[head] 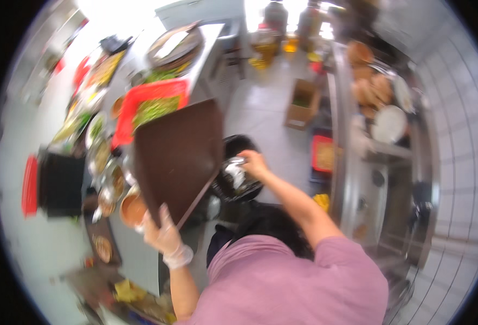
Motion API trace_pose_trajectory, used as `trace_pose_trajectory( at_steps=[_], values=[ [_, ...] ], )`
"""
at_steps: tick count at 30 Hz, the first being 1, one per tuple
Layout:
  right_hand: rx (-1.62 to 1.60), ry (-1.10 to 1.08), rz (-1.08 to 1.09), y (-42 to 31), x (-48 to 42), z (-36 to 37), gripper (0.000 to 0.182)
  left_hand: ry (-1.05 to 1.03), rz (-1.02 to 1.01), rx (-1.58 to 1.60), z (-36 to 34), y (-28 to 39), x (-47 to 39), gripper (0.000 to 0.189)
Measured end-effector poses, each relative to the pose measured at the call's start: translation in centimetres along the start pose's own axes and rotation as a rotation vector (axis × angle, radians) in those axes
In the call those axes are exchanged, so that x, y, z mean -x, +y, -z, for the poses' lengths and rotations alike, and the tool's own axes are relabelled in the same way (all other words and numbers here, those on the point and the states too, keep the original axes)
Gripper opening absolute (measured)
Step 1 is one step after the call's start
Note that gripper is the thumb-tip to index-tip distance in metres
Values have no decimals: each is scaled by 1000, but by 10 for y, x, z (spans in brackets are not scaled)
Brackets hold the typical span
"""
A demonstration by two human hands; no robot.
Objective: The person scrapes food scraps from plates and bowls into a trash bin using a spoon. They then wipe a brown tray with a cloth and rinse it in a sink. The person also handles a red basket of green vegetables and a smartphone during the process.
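Observation:
A brown rectangular serving tray [182, 158] is tilted up on edge in front of me. My left hand [164, 233], in a clear disposable glove, grips its near corner. My right hand [256, 164], with no glove visible, is over a black waste bin [239, 142] on the floor, just right of the tray. Its fingers close on a shiny, crumpled piece [235, 172], blurred, perhaps film or foil. The bin seems to have a dark liner, and what lies deeper in it is unclear.
Left of the tray, a counter holds a red basket of chopped greens [157, 107], several bowls and an orange-brown bowl [132, 209]. A cardboard box [303, 103] stands on the floor ahead. A steel sink [385, 195] runs along the right, with plates [389, 124] stacked beyond.

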State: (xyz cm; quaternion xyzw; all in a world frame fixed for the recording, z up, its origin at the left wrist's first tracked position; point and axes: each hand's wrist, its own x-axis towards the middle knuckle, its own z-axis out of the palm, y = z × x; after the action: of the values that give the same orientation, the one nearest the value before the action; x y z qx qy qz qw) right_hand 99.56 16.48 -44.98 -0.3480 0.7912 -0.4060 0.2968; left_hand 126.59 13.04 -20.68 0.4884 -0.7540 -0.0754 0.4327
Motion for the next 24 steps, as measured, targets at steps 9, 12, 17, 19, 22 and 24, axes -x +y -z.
trace_pose_trajectory(
  at_steps=[9,12,17,19,22,24],
  values=[
    [-884,750,-119,59,-30,222,37,16,-63,30,-14,-13,13,26],
    [-615,971,-174,92,-26,341,28,-20,9,56,-14,-11,15,27],
    [-735,1184,-116,143,-57,452,11,-34,81,47,-11,2,15,28],
    [-1096,947,-242,207,-71,499,26,-59,-1,-28,-10,5,14,26],
    [-1391,564,-14,268,-85,559,31,-117,22,-94,-13,13,6,26],
    [-1412,458,-97,286,-90,563,37,-121,14,-111,-11,17,7,26]
  ],
)
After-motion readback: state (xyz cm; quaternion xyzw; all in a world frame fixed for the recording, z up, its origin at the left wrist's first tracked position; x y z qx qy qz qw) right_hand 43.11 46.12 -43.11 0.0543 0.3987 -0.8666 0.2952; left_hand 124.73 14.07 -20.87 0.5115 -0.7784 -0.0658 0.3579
